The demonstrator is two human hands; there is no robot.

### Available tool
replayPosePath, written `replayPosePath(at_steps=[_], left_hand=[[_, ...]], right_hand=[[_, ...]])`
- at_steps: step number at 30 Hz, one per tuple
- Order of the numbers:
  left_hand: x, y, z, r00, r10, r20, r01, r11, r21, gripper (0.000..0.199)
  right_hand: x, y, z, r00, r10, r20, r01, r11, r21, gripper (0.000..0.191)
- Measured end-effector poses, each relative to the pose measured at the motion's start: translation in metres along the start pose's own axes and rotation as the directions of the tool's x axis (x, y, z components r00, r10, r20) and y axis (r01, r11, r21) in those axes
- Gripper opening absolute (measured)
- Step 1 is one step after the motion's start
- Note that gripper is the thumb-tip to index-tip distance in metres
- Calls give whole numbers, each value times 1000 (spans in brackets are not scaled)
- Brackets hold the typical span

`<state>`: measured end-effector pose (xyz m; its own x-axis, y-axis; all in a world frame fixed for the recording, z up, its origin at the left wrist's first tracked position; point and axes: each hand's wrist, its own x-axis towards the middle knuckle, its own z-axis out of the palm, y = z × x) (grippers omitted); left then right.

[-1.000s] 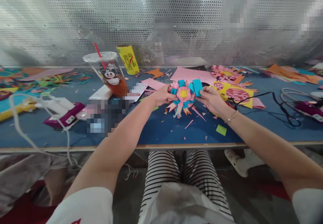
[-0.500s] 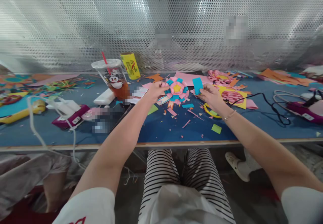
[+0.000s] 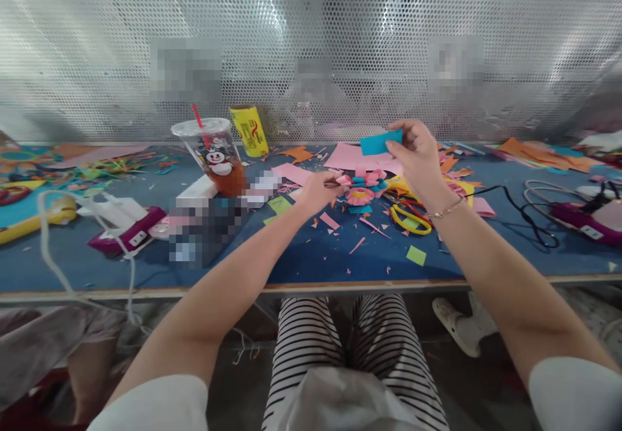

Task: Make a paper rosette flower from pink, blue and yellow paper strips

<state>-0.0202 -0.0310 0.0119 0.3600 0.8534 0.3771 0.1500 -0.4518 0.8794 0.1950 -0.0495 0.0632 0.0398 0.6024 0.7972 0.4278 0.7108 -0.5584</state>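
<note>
My left hand [image 3: 318, 191] grips the edge of a pink and blue paper flower [image 3: 362, 188], which is tilted so that its layered petals show partly from the side. Between thumb and fingers, my right hand [image 3: 415, 152] pinches a small blue paper rectangle [image 3: 376, 144], raised above the flower and apart from it. Yellow-handled scissors [image 3: 412, 223] lie on the table below my right hand. Close under the flower is another blue paper piece [image 3: 360, 210], with pink scraps [image 3: 329, 221] scattered around it.
A clear cup [image 3: 214, 152] with a red straw and brown drink stands left, beside a yellow can [image 3: 250, 129]. Purple power strips [image 3: 129, 233] with cables sit at both sides. A perforated metal panel [image 3: 340, 29] closes off the back. A green scrap [image 3: 416, 255] lies near the front edge.
My right hand has lifted the blue paper and turned it from upright to lengthwise. My left hand has shifted right and tipped the flower, which faced me before. The scissors are now more exposed.
</note>
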Motion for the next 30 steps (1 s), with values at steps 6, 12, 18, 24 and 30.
replayPosePath(at_steps=[6, 12, 18, 24, 30], left_hand=[[-9, 3, 8, 976, 217, 28, -216, 940, 265, 12], [-16, 6, 9, 955, 182, 234, -209, 974, 92, 25], [-20, 6, 9, 948, 200, 248, -257, 941, 220, 19], [-17, 4, 9, 958, 234, 167, -272, 926, 262, 13], [-15, 4, 10, 963, 239, 123, -266, 919, 291, 13]], right_hand=[[-2, -24, -4, 993, -115, 4, 115, 986, -121, 15], [-21, -29, -14, 970, -158, 186, 195, 959, -203, 10], [-32, -21, -12, 857, -120, 501, 241, 953, -183, 17], [-37, -19, 0, 856, -81, 511, 215, 954, -209, 14], [-37, -16, 5, 852, -51, 520, 192, 956, -220, 14]])
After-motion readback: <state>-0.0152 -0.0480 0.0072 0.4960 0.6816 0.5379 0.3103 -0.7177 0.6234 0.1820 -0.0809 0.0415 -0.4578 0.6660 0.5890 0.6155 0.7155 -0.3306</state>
